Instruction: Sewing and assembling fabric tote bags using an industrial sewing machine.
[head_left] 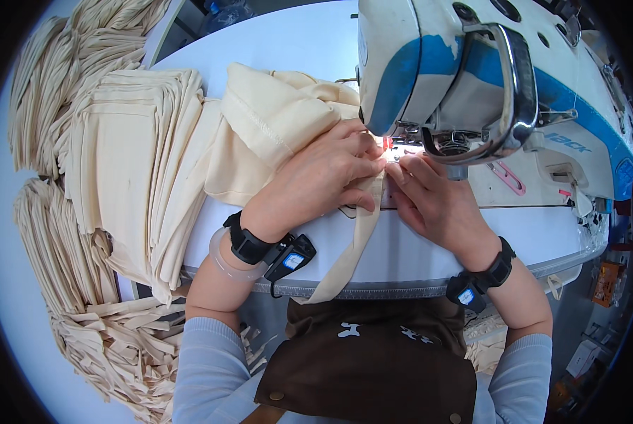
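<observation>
Under the head of a white and blue sewing machine (415,63), both my hands meet beside the lit needle area. My left hand (309,177) is closed at the fingers on a cream fabric strap (362,237), its thumb lying across it. The strap runs from the needle area down over the table's front edge. Bunched cream fabric (274,116), with a stitched seam, lies behind and left of that hand. My right hand (440,201) has its fingers bent and drawn together at the strap's right side; what its fingertips pinch, if anything, is hidden.
Left of the table stand a stack of folded cream fabric pieces (125,141) and bundles of cream strips (111,353). A pink-handled tool (507,178) lies on the machine bed at the right. A metal guard loop (521,85) juts from the machine head above my right hand.
</observation>
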The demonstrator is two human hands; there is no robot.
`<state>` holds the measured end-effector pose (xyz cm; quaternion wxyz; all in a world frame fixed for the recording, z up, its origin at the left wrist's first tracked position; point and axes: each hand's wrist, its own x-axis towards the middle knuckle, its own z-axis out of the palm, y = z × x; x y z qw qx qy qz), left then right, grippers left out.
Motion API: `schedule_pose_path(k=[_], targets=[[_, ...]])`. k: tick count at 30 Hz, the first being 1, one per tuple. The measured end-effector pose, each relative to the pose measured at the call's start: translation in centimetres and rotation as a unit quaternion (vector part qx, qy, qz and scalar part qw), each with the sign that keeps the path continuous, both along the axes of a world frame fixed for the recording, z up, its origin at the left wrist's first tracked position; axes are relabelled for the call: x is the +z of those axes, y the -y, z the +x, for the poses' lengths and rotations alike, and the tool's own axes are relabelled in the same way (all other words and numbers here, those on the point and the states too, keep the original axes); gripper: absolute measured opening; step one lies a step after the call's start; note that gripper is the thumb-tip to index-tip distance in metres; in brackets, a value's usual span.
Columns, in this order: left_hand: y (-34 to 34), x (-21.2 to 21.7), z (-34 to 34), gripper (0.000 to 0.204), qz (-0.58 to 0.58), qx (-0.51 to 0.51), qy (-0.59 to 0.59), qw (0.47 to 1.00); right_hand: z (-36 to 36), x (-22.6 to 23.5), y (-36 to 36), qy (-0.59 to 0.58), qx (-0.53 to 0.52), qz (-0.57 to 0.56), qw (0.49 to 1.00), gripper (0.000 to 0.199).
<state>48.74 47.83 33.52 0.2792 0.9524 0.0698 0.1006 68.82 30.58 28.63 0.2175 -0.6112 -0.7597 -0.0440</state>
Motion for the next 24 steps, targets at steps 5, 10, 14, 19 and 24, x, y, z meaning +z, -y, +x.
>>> schedule_pose_path(k=[5, 10, 14, 19, 24], targets=[[0.04, -0.14, -0.01, 0.041, 0.024, 0.003, 0.026, 0.999, -0.28, 0.15, -0.01, -0.008, -0.004, 0.002, 1.0, 0.056], [-0.15, -0.18, -0.02, 0.044, 0.024, -0.002, 0.01, 1.0, -0.13, -0.17, 0.0, -0.002, -0.002, -0.005, 1.0, 0.058], [-0.13, -0.38, 0.2, 0.046, 0.025, 0.009, 0.029, 0.999, -0.05, -0.18, 0.02, 0.0, -0.011, -0.005, 1.0, 0.06], [-0.28, -0.66, 0.33, 0.047, 0.018, 0.009, 0.017, 1.0, -0.03, -0.36, 0.16, -0.004, -0.006, 0.002, 1.0, 0.062], [-0.27, -0.63, 0.46, 0.048, 0.035, 0.012, 0.03, 0.999, -0.08, -0.26, 0.04, -0.014, -0.012, 0.004, 1.0, 0.064]])
